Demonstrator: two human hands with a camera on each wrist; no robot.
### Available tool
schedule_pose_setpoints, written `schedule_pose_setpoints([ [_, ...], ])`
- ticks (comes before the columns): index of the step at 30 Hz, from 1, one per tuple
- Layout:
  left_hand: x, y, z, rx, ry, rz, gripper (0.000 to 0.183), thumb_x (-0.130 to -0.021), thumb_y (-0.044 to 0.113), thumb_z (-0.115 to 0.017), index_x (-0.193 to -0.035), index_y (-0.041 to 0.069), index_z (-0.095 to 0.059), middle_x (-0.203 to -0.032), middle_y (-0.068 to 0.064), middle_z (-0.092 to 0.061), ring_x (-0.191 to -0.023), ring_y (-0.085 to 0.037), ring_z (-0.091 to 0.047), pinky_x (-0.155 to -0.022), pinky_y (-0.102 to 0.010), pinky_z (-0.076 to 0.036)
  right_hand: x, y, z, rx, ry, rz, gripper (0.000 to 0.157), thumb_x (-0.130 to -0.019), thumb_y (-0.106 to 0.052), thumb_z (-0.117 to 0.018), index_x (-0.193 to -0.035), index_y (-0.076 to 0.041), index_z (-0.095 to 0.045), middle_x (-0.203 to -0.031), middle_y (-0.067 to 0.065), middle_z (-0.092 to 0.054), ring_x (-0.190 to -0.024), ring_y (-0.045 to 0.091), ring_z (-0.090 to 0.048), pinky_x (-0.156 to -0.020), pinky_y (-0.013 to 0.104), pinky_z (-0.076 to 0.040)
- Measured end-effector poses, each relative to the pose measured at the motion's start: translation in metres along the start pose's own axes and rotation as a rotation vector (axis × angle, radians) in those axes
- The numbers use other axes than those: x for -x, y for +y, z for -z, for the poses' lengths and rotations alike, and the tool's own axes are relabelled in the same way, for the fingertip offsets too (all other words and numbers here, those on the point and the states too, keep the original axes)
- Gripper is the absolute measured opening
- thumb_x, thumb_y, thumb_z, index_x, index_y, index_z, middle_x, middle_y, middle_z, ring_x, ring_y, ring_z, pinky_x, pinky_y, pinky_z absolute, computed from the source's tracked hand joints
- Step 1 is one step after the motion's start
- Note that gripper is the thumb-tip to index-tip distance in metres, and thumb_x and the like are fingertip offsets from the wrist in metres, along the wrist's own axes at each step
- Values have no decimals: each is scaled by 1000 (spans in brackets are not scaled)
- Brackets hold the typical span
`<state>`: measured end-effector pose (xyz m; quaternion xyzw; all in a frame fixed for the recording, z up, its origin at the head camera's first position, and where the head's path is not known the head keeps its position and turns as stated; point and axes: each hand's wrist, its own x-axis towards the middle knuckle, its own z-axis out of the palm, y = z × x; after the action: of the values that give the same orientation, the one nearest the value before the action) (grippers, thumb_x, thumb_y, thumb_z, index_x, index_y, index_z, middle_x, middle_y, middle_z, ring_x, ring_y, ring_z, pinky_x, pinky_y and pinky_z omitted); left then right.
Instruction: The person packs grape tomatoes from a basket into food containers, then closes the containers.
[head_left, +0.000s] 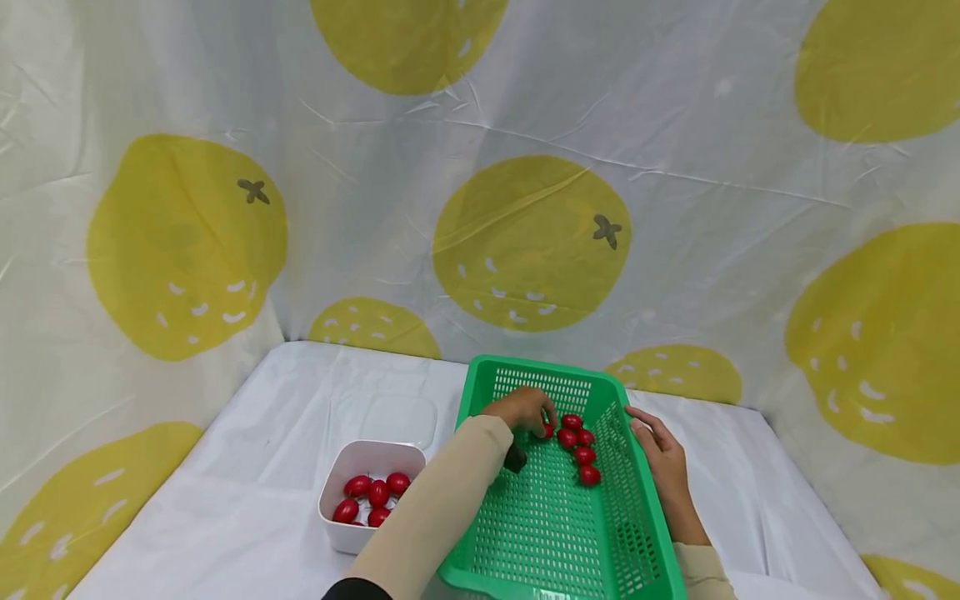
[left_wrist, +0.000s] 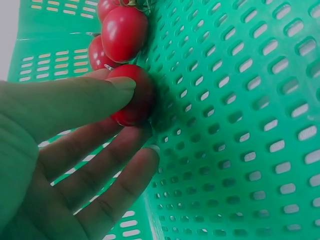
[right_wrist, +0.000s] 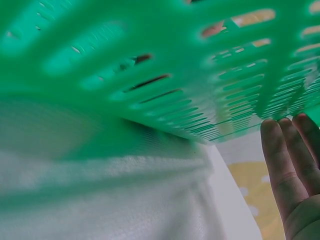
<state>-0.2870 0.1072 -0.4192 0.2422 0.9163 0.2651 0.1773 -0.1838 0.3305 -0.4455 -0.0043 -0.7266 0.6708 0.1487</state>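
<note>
Inside a green perforated plastic basket point(head_left: 555, 542), my left hand point(head_left: 522, 410) pinches a red cherry tomato point(left_wrist: 135, 95) between thumb and fingers, low over the basket floor. The other fingers spread beside it. Several more cherry tomatoes point(head_left: 585, 456) lie in the basket just right of that hand. On the basket's outer right side, my right hand point(head_left: 663, 467) touches the rim with fairly straight fingers. The right wrist view has its fingertips point(right_wrist: 270, 125) against the slotted wall. A white square container point(head_left: 347, 542), left of the basket, holds several cherry tomatoes point(head_left: 378, 493), partly hidden by my left sleeve.
A clear plastic lid point(head_left: 400, 421) lies flat behind the white container. White cloth point(head_left: 225, 517) covers the table. Behind and at both sides hangs a pale curtain point(head_left: 360, 208) with yellow fruit prints, close to the basket's far end.
</note>
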Motion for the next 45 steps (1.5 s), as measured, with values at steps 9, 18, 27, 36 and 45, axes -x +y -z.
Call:
schedule_pose_setpoints([
  [9, 1, -1, 1, -16, -2, 5, 24, -82, 3, -74, -101, 19, -75, -94, 2, -65, -82, -13, -55, -61, -25, -47, -1, -1, -1, 23, 9, 1, 39, -99, -25, -55, -132, -3, -55, -97, -6, -72, -70, 11, -66, -58, 27, -55],
  [18, 2, -1, 3, -39, -7, 1, 22, -83, 6, -75, -101, 18, -74, -92, 4, -65, -82, -12, -55, -62, -25, -48, -3, 0, -1, -4, 1, -3, 40, -99, -24, -55, -133, -2, -54, -96, -5, -72, -69, 11, -66, -58, 27, -55],
  [27, 0, -1, 6, -38, 12, -37, 23, -84, 7, -72, -105, 18, -74, -97, 3, -65, -86, -12, -56, -62, -23, -47, -3, 1, -2, -2, 11, -5, 39, -99, -23, -55, -132, -2, -55, -91, -5, -72, -65, 11, -65, -56, 27, -54],
  [36, 1, 4, 14, -4, 26, -160, 26, -91, 10, -66, -117, 15, -69, -112, -2, -67, -104, -15, -60, -72, -20, -49, -4, 0, -2, -4, 19, -4, 39, -99, -24, -56, -132, -2, -56, -90, -5, -72, -64, 10, -65, -56, 26, -54],
  [45, 2, 6, 26, 48, 66, -276, 29, -95, 13, -61, -124, 12, -65, -117, -3, -65, -108, -16, -59, -78, -21, -50, -4, -3, -3, -9, 20, -22, 40, -99, -24, -56, -132, -1, -55, -93, -5, -72, -67, 11, -66, -57, 26, -54],
])
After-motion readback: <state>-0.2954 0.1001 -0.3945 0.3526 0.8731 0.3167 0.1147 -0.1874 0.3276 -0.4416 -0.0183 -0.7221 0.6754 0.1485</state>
